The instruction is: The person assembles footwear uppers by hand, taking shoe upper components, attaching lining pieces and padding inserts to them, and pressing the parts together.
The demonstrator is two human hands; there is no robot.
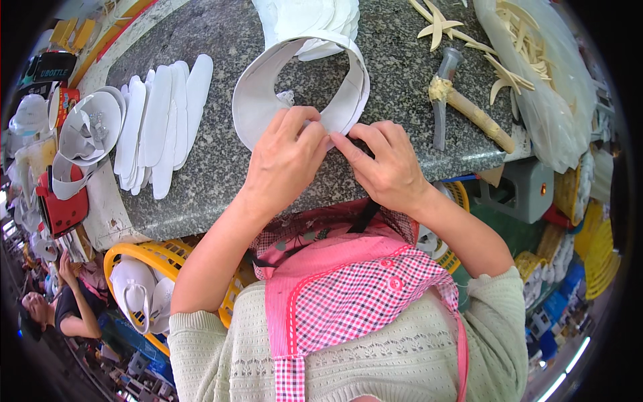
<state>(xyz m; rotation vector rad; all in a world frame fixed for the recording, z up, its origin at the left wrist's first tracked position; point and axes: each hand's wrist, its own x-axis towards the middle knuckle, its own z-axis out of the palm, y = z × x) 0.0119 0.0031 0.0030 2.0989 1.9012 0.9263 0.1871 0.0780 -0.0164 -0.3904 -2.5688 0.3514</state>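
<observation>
Both my hands are at the near edge of a white shoe upper (249, 100), which stands on the worktop as a wide open loop. My left hand (287, 151) is closed, its fingers bent over the inside of the near rim. My right hand (385, 161) pinches the same rim just to the right, thumb and forefinger together. The fingertips of the two hands almost meet there. A small crumpled white bit (286, 98) shows inside the loop. Behind the upper lies a stack of thin white pieces (308, 19).
Long white insole-like strips (167, 120) lie fanned at left, beside a white cup-shaped piece (90, 127). To the right are a hammer (462, 100) and a plastic bag (542, 87) of cream curved pieces. A yellow basket (151, 251) with white uppers stands below the speckled worktop (221, 181). Another person (74, 308) sits at left.
</observation>
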